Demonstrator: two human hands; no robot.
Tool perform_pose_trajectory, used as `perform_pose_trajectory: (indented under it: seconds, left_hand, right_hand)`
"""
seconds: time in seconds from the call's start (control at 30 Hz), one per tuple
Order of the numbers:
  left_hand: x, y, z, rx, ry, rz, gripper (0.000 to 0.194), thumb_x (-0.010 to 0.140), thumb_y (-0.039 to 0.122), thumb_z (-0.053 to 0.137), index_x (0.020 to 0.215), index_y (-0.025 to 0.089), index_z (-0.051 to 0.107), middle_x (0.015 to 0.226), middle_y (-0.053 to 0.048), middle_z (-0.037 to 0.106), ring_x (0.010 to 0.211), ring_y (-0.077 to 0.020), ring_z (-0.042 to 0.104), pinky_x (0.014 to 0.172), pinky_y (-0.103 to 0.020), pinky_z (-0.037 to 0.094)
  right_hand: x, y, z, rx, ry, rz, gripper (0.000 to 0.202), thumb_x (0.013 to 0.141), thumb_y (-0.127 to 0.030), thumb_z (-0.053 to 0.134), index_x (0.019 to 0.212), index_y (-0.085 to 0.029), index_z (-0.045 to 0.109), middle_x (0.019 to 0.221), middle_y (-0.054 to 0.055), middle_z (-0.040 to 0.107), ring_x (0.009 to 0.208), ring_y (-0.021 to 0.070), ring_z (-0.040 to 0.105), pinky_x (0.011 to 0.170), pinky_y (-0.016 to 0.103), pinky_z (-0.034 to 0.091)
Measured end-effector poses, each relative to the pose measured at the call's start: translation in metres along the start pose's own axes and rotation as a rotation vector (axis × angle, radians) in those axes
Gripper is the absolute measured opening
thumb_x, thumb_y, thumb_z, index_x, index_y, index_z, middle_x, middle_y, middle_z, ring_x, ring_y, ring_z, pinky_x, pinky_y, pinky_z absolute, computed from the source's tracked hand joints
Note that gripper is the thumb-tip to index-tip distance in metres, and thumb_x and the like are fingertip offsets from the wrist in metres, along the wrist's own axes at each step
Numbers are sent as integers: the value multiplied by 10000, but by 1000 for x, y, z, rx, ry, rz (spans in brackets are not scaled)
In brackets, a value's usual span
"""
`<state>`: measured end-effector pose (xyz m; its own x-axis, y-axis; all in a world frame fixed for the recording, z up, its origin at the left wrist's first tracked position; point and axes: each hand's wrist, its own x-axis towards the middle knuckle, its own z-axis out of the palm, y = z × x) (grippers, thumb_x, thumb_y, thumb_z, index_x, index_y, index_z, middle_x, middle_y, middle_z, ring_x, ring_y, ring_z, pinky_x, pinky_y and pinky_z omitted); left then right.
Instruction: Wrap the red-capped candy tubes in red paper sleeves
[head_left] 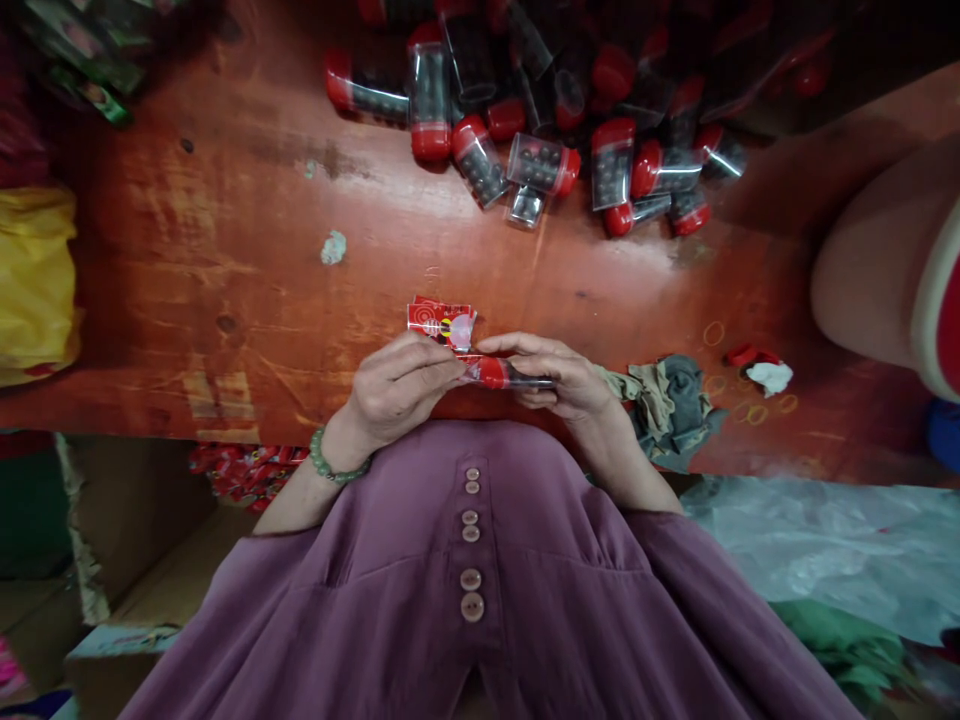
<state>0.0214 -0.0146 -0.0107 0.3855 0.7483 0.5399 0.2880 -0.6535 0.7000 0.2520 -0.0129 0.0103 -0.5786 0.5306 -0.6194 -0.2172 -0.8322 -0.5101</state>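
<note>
From my distant post, through the head camera, I saw a reddish-brown wooden table (262,250) stretching across the view, with the person's purple garment (420,600) close against its near edge. A sheet of clear plastic (817,550) lay below that edge on the right, and a pale bucket (862,270) stood at the table's right side. Along the far side I had a heap of clear containers (431,90) with red ends, many showing dark balls inside. A yellow bag (37,280) sat at the far left.

I found the left hand (405,380) nearly closed, thumb and fingers pinched together on the red end of a red-capped tube (525,380). The right hand (562,375) was half curled, holding the tube's clear end, some fingers above it and others beneath. So the tube lay crosswise between the two hands, just over the near edge of the table.

A crumpled grey cloth (679,405) rested just beside the right wrist. Red printed cards (442,325) lay just beyond the left fingertips, and the left wrist wore a green bead bracelet (337,462)
</note>
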Motion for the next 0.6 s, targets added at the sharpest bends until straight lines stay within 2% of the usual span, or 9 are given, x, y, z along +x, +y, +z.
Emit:
perform_pose_trajectory:
  seconds: [0.17, 0.37, 0.5, 0.6]
  left_hand:
    - [-4, 1, 5, 18, -49, -11, 195, 852, 151, 697, 1043, 190, 699, 897, -57, 753, 822, -140, 683, 744, -275, 560]
    - [-5, -4, 10, 145, -96, 58, 172, 873, 193, 690, 1041, 227, 686, 941, -17, 767, 856, -130, 698, 788, -288, 560]
    - [-6, -11, 11, 132, -79, 90, 193, 848, 206, 727, 1029, 263, 694, 969, 13, 775, 906, -145, 708, 1003, -424, 476]
    - [-6, -15, 8, 27, -107, -45, 190, 846, 271, 737, 1028, 310, 700, 977, 36, 767, 949, -171, 710, 1100, -519, 379]
  right_hand:
    - [7, 3, -4, 35, 15, 58, 312, 781, -256, 625, 1063, -132, 675, 510, -98, 414, 372, 18, 180, 355, 164, 108]
    - [8, 5, 6, 0, 138, 29, 292, 782, -267, 639, 1040, -140, 688, 556, -76, 489, 386, 12, 215, 357, 168, 131]
    - [9, 9, 14, -7, 179, -12, 290, 806, -286, 643, 1058, -148, 685, 565, -90, 440, 407, 16, 203, 365, 171, 143]
    - [11, 12, 17, -14, 172, -58, 290, 825, -313, 653, 1072, -163, 673, 589, -86, 451, 417, 17, 218, 372, 170, 164]
